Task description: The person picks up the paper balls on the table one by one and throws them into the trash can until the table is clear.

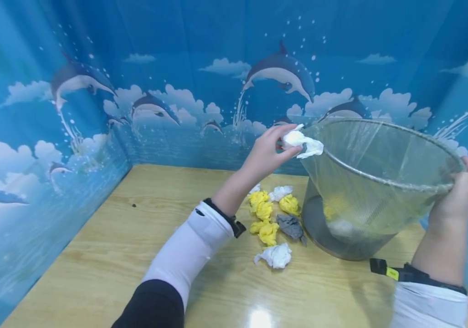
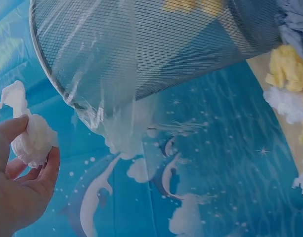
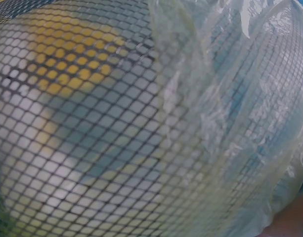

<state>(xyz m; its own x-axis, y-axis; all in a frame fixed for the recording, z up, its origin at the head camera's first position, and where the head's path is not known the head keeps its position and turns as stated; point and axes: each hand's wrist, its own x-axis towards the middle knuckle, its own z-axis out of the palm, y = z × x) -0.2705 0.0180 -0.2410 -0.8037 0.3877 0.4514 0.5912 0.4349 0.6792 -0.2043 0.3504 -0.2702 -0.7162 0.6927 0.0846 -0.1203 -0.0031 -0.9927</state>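
Observation:
Between its thumb and fingers, my left hand (image 1: 267,148) pinches a crumpled white tissue (image 1: 308,145), held just outside the left rim of a wire mesh bin (image 1: 348,228). In the left wrist view the tissue (image 2: 33,139) bulges out past the fingertips. A translucent plastic bag (image 1: 340,168) lines the bin and folds over its rim. My right hand (image 1: 459,191) grips the right side of that rim, and the bin leans. Through the mesh in the right wrist view, a yellow crumpled piece (image 3: 72,49) shows inside, with pale pieces near it.
Left of the bin on the wooden table (image 1: 106,246) lie several crumpled pieces: yellow ones (image 1: 264,231), a grey one (image 1: 290,226) and white ones (image 1: 276,256). A small dark speck (image 1: 134,205) sits farther left. A blue dolphin-print curtain (image 1: 217,59) surrounds the table.

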